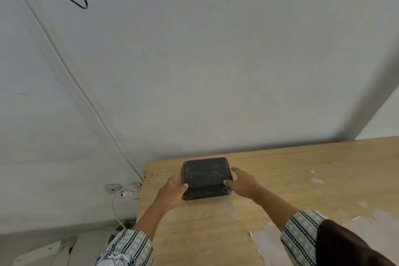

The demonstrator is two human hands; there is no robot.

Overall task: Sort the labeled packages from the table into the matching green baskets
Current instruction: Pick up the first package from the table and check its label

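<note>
A black, plastic-wrapped package (206,176) rests on the wooden table (280,168) near its far left corner. My left hand (172,192) presses against its left side, thumb on the near top edge. My right hand (244,183) holds its right side, fingers curled round the far corner and thumb on the near edge. The package still touches the tabletop. No label shows on its top. No green basket is in view.
The table's left edge (141,201) drops to the floor, where a white charger and cable (127,193) hang from a wall socket. The veneer is peeling in patches (265,242) at the right front. A grey wall stands close behind.
</note>
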